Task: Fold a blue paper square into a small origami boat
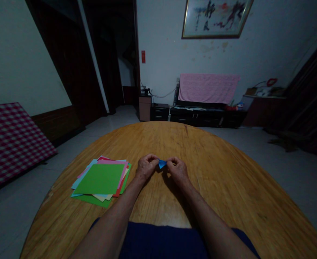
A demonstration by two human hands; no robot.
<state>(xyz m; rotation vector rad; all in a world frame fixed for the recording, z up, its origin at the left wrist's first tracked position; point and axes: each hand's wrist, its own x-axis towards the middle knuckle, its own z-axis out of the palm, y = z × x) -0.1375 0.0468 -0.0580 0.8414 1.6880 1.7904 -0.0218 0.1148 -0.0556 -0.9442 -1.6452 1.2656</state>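
A small piece of folded blue paper (162, 164) is stretched between my two hands over the middle of the round wooden table. My left hand (147, 167) pinches its left corner between thumb and fingers. On the opposite side, my right hand (178, 169) grips the right corner in the same way. The paper's lower part comes to a point facing me, and its finer folds are too small to make out. Left of my left hand lies a loose stack of coloured paper sheets (100, 178), with a green one on top.
The wooden table (223, 187) reaches well out to both sides. Beyond it stand a low black cabinet (201, 117) and a pink cloth (208, 88) draped over something behind. At the far left is a red-and-white checked cloth (15, 140).
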